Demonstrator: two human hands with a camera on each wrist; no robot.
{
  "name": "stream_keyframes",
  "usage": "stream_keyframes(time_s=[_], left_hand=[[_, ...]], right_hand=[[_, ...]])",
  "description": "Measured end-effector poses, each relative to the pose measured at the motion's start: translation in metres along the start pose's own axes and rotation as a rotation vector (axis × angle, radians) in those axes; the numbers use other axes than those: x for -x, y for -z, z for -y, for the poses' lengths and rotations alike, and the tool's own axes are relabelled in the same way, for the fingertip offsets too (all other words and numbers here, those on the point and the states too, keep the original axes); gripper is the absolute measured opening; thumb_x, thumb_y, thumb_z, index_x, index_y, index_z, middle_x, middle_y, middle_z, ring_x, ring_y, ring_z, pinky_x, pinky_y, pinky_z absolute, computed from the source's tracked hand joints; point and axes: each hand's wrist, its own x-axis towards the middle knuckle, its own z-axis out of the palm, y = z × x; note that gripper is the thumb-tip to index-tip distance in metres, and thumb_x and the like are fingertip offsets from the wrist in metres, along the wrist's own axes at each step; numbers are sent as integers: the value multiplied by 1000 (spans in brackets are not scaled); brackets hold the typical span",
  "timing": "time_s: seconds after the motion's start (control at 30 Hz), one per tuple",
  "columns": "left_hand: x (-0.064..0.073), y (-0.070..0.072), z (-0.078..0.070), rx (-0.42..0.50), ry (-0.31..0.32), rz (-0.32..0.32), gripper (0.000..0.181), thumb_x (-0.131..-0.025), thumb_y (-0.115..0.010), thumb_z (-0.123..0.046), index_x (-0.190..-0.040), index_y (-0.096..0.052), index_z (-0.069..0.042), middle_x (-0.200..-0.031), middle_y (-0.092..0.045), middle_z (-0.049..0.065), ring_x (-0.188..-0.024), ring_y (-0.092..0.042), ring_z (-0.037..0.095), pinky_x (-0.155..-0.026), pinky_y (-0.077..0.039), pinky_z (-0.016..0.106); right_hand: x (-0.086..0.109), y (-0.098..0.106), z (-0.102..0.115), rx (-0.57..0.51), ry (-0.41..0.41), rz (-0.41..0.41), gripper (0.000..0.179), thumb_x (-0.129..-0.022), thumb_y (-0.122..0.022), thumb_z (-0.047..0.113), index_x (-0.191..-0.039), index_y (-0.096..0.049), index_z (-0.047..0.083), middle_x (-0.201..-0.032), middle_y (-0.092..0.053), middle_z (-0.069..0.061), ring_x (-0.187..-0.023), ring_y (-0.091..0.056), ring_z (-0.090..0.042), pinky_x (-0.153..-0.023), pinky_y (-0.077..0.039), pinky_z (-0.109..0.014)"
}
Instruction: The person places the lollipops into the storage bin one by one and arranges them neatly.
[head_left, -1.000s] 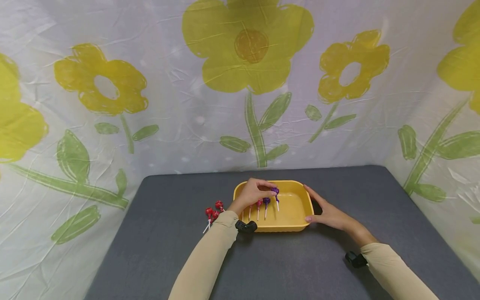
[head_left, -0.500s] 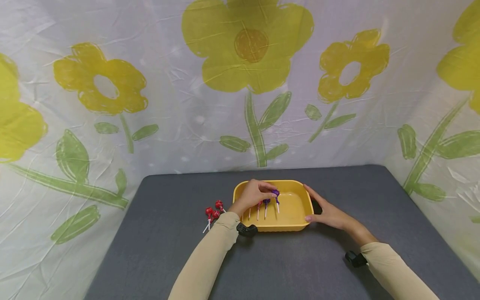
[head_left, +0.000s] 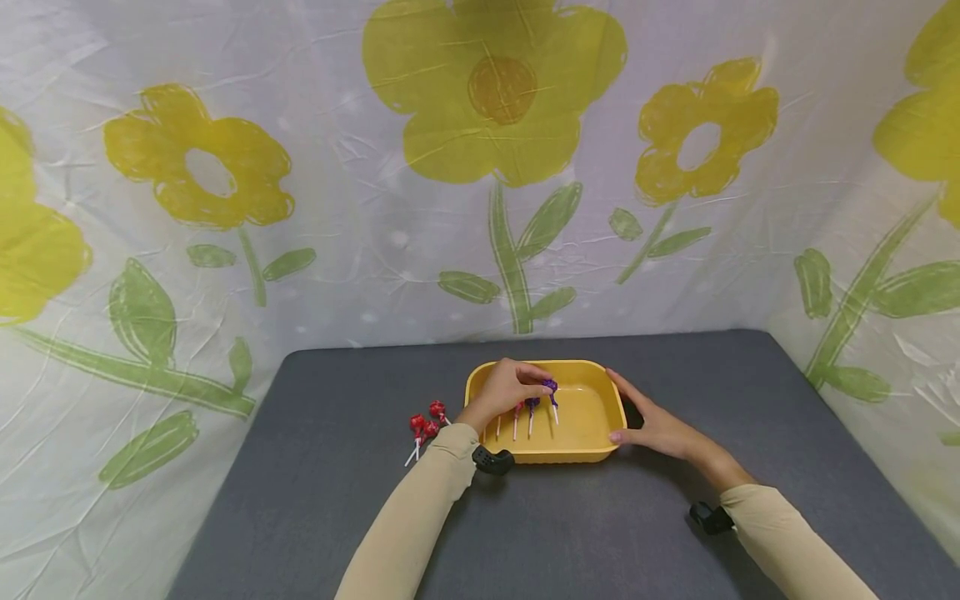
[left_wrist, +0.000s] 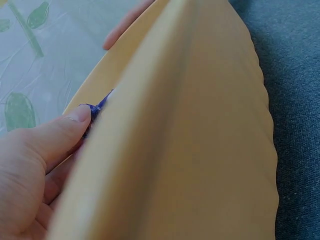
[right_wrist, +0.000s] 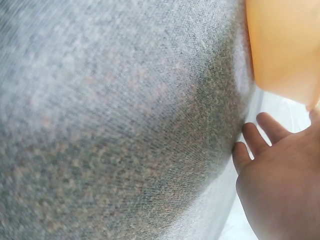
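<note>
Flwr-print cloth point(head_left: 450, 242) bhd gray tbl point(head_left: 570, 525)

Beige-sleeved left arm point(head_left: 411, 521): I have it slanting from the bottom edge up to the centre of the head view.
Bare left hand point(head_left: 501, 393): pointing right at mid-frame, thumb point(left_wrist: 65, 134) and fingertips in a pinch; lower left in its wrist view, my other fingers curl beneath.
Beige-sleeved right arm point(head_left: 791, 542): I reach in from the lower right corner.
Bare right hand point(head_left: 660, 429): aimed up-left, thumb spread from the index finger; three more fingers extend loosely, right of its wrist view.
</note>
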Motion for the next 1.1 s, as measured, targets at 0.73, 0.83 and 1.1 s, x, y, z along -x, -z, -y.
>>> stream_keyframes(time_s=[0.73,0.83,1.1], left_hand=[[-10,10,-23,111,4,-42,25,-86,-77,-25,-108,-78,-14,-105,-77,7,-90,-73,12,-85,-60,34],[-9,10,-19,90,6,-23,25,-86,-78,-25,-108,-78,-15,-104,-78,6,-90,-73,12,-86,-60,37],[-6,5,-12,-42,-4,3,23,-85,-78,-30,-106,-79,-20,-101,-78,-2,-84,-71,7,-76,-58,22]], right_hand=[[2,1,3,21,-14,3,105,-85,-77,26,-161,-6,26,-164,-16,-22,-148,-18,-50,-109,-20,-77],[2,0,2,22,-20,4,104,-86,-77,26,-161,-5,27,-165,-15,-22,-148,-18,-50,-109,-19,-77],[1,0,1,23,-16,-4,105,-84,-78,27,-161,-6,28,-164,-16,-21,-148,-18,-50,-109,-19,-78]])
